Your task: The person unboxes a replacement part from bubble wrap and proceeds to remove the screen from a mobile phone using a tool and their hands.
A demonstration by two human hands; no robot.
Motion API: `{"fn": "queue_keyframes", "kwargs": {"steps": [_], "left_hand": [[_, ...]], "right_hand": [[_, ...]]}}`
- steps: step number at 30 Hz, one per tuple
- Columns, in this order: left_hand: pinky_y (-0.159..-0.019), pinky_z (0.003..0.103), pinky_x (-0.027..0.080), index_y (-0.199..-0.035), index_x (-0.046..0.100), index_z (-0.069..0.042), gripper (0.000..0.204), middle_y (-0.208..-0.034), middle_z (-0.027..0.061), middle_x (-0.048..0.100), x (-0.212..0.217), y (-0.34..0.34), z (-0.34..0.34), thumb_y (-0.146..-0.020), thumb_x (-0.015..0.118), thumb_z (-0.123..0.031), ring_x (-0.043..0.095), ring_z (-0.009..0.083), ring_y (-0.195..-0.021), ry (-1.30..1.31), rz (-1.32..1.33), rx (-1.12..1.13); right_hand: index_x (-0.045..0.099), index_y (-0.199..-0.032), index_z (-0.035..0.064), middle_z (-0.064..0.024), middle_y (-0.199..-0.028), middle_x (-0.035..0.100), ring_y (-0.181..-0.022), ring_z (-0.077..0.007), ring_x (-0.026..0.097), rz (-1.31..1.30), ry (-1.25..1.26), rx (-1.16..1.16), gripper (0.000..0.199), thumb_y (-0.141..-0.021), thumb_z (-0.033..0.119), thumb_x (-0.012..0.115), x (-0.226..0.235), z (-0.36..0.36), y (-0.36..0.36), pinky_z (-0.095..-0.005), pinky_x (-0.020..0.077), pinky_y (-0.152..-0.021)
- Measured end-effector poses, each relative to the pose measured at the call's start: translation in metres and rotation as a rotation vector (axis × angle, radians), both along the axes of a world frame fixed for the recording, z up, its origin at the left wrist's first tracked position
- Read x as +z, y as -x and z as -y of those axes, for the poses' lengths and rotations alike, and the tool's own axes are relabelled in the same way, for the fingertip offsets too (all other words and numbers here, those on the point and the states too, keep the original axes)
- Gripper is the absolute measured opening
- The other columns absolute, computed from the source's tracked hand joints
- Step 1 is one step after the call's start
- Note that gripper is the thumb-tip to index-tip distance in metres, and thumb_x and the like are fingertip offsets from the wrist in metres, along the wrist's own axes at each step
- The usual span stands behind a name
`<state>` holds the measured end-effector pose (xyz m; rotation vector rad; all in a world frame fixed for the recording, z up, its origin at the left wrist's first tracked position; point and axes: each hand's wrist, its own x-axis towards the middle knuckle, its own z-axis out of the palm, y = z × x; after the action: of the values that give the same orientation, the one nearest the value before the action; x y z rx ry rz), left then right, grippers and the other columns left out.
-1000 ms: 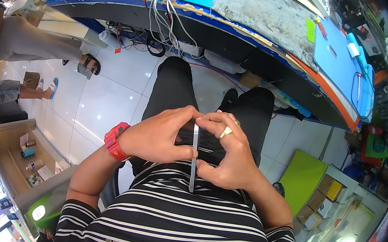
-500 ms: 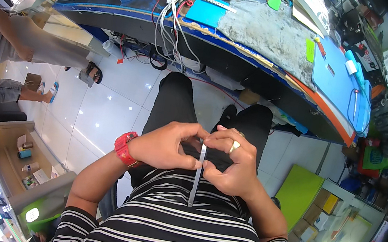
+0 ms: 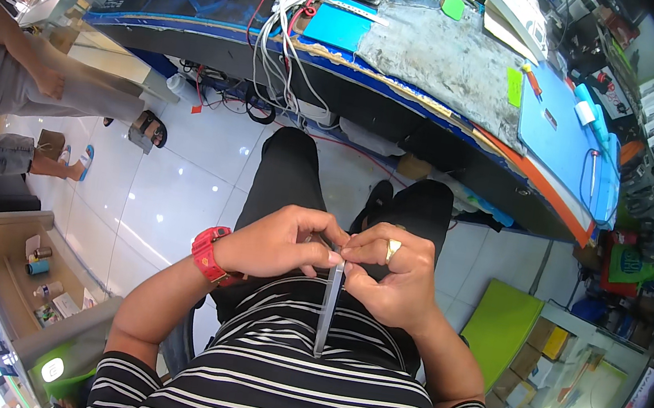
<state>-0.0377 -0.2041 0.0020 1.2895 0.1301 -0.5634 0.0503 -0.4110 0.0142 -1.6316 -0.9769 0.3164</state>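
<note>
Left of centre: left hand, grip nearly closed, fingertips on upper end of thin silvery slab. Slab edge-on, mid-frame. Right of it: right hand, pinching same end. Lower end seems unsupported; slackened pinch could drop it, uneven pressure flex it.

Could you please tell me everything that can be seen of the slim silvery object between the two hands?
The slim silvery object is seen nearly edge-on as a long, straight strip with paler and greyer bands; its broad faces are mostly hidden. It looks smooth, though metal or plastic is unclear. The left hand and right hand grasp its far end; the near end points toward the striped shirt, contact unclear.
</note>
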Motion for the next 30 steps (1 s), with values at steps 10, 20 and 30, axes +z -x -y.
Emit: {"fn": "queue_keyframes", "kwargs": {"steps": [10,20,30], "left_hand": [[-0.078,0.033,0.063,-0.11,0.066,0.003,0.029,-0.107,0.0096,0.073,0.012,-0.012,-0.009,-0.094,0.067,-0.021,0.071,0.0161,-0.102,0.01,-0.135,-0.024],[-0.078,0.038,0.064,-0.108,0.062,0.005,0.033,-0.103,0.0119,0.071,0.014,-0.023,-0.009,-0.091,0.064,-0.024,0.071,0.0171,-0.097,0.006,-0.21,-0.079],[-0.077,0.04,0.063,-0.105,0.061,-0.001,0.032,-0.102,0.0114,0.068,-0.007,-0.011,-0.01,-0.089,0.065,-0.028,0.071,0.022,-0.098,0.047,-0.268,-0.024]], "right_hand": [[0.07,-0.082,-0.0026,-0.0116,-0.081,0.073,-0.075,-0.0191,0.071,-0.283,0.038,-0.029,0.011,-0.072,-0.005,0.076,0.004,-0.005,0.006,-0.0309,0.0558,-0.07],[0.069,-0.083,-0.0024,-0.0117,-0.08,0.073,-0.072,-0.0186,0.071,-0.205,0.104,-0.069,0.012,-0.073,-0.002,0.073,0.013,-0.01,0.008,-0.0296,0.0539,-0.067],[0.061,-0.12,0.0021,-0.0163,-0.115,0.064,-0.104,-0.0323,0.063,-0.097,0.147,0.076,0.053,-0.07,0.004,0.078,0.0,0.008,0.028,-0.0414,0.0489,-0.091]]}}
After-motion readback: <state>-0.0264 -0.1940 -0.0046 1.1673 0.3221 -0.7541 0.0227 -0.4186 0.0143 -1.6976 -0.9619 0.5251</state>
